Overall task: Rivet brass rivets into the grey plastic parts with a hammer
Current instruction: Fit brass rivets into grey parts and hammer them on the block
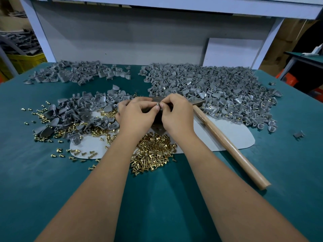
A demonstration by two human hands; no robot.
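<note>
My left hand (136, 116) and my right hand (176, 114) meet at the middle of the table, fingertips pinching one small grey plastic part (157, 107) between them. Whether a rivet sits in it is hidden by my fingers. A heap of brass rivets (153, 151) lies just under my wrists on a pale mat (223, 137). The hammer lies on the table to the right, its wooden handle (230, 147) pointing toward me and its metal head (197, 102) behind my right hand. No hand touches it.
Grey plastic parts lie in piles: a big one with rivets in them at the right (218, 91), one at the left (83, 110) mixed with loose rivets, another at the back left (75, 72). A white board (232, 51) leans at the back. The green table's near part (157, 198) holds only my forearms.
</note>
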